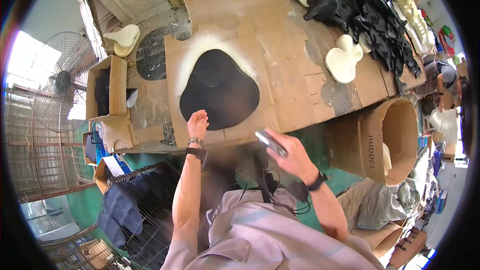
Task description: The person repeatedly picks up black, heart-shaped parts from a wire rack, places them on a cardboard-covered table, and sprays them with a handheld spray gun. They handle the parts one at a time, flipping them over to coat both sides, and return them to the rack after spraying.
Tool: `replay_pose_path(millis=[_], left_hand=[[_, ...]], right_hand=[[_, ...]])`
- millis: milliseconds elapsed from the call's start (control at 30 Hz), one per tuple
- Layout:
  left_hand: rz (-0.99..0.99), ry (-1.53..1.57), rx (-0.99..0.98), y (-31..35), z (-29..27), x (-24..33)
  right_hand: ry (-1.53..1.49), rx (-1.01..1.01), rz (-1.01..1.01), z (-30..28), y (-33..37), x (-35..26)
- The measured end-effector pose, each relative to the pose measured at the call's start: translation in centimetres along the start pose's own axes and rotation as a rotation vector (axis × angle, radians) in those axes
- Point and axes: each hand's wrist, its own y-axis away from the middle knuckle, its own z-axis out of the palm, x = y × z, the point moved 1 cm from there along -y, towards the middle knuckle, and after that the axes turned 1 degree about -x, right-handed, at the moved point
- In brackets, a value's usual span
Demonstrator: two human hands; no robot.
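Observation:
A flat black saddle-shaped piece (220, 90) lies on the cardboard-covered table (282, 95), with its narrow end pointing away from me. Whitish residue forms a halo on the cardboard around its upper part. At its near left edge is my left hand (198, 124), fingers curled together; whether they pinch anything is hidden. My right hand (295, 157) grips a silver metal tool (271, 143) that looks like a spray gun, near the table's front edge and right of the piece. Motion smears the tool, and a faint blur lies over the piece's lower right.
Black saddle parts (375, 15) are heaped at the far right, near a cream foam saddle pad (344, 60). More cream pads (123, 37) sit far left, above an open cardboard box (119, 87). A large carton (372, 137) stands right; a fan (62, 81) stands left.

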Motion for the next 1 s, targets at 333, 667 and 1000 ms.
replay_pose_path(millis=[333,667,1000], left_hand=[[-0.154,-0.605,0.31,-17.8,-0.1,1.7],[0.009,-0.854,0.374,-16.3,4.3,8.4],[0.907,-0.916,-0.254,-17.0,3.0,9.1]], right_hand=[[0.259,-0.227,0.245,12.1,-15.0,7.6],[0.342,-0.3,0.372,11.9,-15.7,7.3],[0.3,-0.283,0.348,11.7,-15.6,7.5]])
